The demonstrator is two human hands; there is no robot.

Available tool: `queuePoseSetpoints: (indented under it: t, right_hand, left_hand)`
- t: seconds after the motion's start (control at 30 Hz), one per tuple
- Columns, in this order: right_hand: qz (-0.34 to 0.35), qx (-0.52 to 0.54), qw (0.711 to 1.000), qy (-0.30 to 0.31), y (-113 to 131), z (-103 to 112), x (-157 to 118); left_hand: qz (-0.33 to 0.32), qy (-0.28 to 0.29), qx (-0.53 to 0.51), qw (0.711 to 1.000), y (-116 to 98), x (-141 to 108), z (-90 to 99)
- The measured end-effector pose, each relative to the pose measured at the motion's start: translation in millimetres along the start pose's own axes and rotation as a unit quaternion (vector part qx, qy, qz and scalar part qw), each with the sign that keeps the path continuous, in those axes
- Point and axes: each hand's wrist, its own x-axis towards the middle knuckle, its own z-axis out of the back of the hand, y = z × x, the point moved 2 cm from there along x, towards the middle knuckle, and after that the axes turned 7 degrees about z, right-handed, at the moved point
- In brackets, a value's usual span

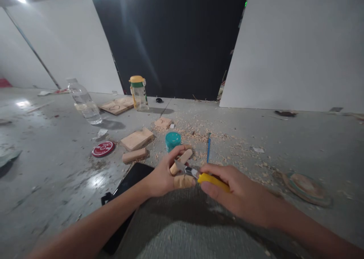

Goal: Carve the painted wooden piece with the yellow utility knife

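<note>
My left hand (162, 175) grips a small pale wooden piece (184, 157) with a rounded end; tan tape wraps its thumb and a fingertip. In my right hand (236, 191) is a yellow-handled utility knife (213, 180), its blade pointing left across the wood. Whether the edge touches the wood I cannot tell. Just beyond my left hand stands a teal-lidded jar (173, 139). A thin blue stick-like tool (209, 148) lies past the knife.
Wood shavings (193, 132) litter the floor. Wooden blocks (137, 139), a red round lid (103, 149) and a black flat case (142, 169) lie left. Farther back are a clear bottle (85, 102) and a yellow-capped bottle (139, 94). A round disc (307, 187) lies right.
</note>
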Motion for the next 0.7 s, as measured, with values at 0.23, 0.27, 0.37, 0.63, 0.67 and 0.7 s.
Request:
queuePoseSetpoints:
  t: [0.23, 0.27, 0.37, 0.63, 0.67, 0.7]
  right_hand:
    - [0.069, -0.103, 0.992, -0.021, 4.8, 6.1, -4.4]
    - [0.073, -0.113, 0.991, -0.025, 5.0, 6.5, -4.7]
    - [0.078, -0.14, 0.987, -0.029, 4.6, 6.5, -5.2]
    - [0.093, -0.191, 0.975, -0.066, 4.5, 2.6, -5.6]
    - [0.089, -0.203, 0.972, -0.073, 4.8, 1.9, -5.9]
    - [0.081, -0.218, 0.969, -0.081, 5.1, 1.1, -6.2]
  left_hand:
    - [-0.003, -0.005, 0.031, 1.0, 3.5, 0.1, -0.4]
    - [-0.005, -0.007, 0.036, 0.999, 3.0, 0.4, 0.0]
    - [-0.008, -0.011, 0.042, 0.999, 1.2, 1.4, 0.6]
    - [-0.004, -0.032, 0.043, 0.999, -0.7, 0.2, -2.7]
    - [-0.009, -0.035, 0.046, 0.998, -0.8, 0.2, -2.9]
    - [-0.01, -0.036, 0.046, 0.998, -1.0, 0.5, -3.0]
